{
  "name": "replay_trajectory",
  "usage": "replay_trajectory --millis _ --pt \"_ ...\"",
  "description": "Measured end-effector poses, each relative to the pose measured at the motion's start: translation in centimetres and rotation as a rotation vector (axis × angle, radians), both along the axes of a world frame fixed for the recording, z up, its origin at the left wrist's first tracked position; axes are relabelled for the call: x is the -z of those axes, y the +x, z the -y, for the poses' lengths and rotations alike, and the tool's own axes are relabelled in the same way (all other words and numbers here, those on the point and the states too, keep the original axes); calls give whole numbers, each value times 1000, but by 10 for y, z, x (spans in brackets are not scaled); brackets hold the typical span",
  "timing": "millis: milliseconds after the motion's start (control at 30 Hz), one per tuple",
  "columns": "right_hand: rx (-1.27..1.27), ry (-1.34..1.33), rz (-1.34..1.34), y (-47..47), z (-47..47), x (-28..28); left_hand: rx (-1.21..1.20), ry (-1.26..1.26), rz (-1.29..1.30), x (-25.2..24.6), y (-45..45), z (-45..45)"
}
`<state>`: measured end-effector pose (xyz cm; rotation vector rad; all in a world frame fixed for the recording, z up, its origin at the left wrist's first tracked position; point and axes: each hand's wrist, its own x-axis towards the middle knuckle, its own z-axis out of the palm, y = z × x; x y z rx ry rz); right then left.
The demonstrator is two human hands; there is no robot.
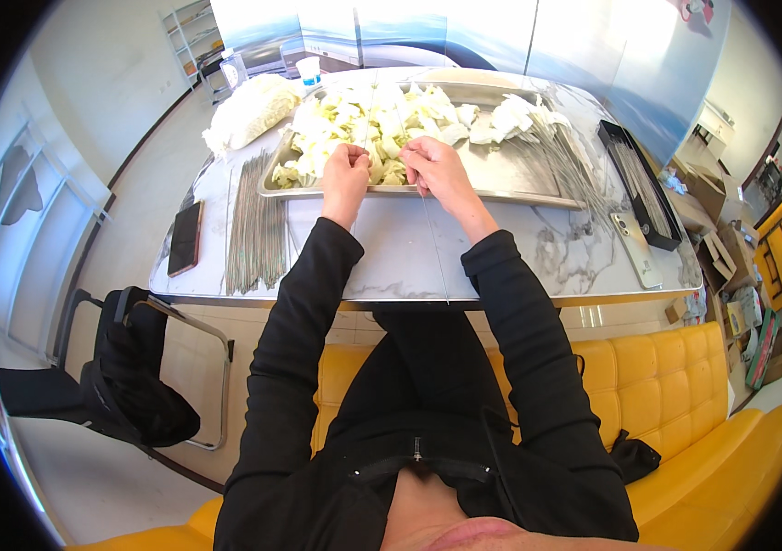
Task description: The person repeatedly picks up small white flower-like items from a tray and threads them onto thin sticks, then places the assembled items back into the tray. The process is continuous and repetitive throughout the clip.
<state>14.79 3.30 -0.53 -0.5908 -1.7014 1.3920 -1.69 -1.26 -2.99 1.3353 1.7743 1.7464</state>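
A shallow metal tray (521, 172) holds torn pale-green cabbage leaves (342, 120) heaped in its left and middle part. Over its near edge, my left hand (348, 180) pinches a thin metal skewer (367, 124). Beside it, my right hand (437, 173) grips a second skewer (436, 241), whose lower end reaches toward the table's near edge. Fingers hide where the skewers are held, and I see no leaf clearly on either one. At the tray's right end, skewers threaded with leaves (518, 117) lie fanned out, their bare ends over the rim.
Left of the tray lies a bundle of metal skewers (256, 227), with a dark phone (185, 239) beside it. A bag of cabbage (253, 113) rests behind. On the right are a black box of skewers (639, 182) and a light phone (635, 249). A chair (132, 365) stands left.
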Motion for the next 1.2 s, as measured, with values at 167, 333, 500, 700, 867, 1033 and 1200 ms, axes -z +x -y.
replay_trajectory --millis 167,333,500,700,867,1033,1200 --pt "-5 26 -8 0 -5 5 270 174 550 -7 20 -7" --pt "-2 24 -15 -2 -5 5 373 298 771 -6 31 -16" --pt "-5 8 -26 -3 -4 5 357 305 827 -10 33 -17" --pt "-8 1 -36 -2 -3 4 277 192 694 -15 38 -23" --pt "-9 7 -7 -1 -2 4 332 123 659 -18 38 -21" --pt "-7 36 25 -2 -1 3 443 137 748 -16 30 -21" --pt "45 99 115 -4 2 0 459 170 803 -14 26 -23"
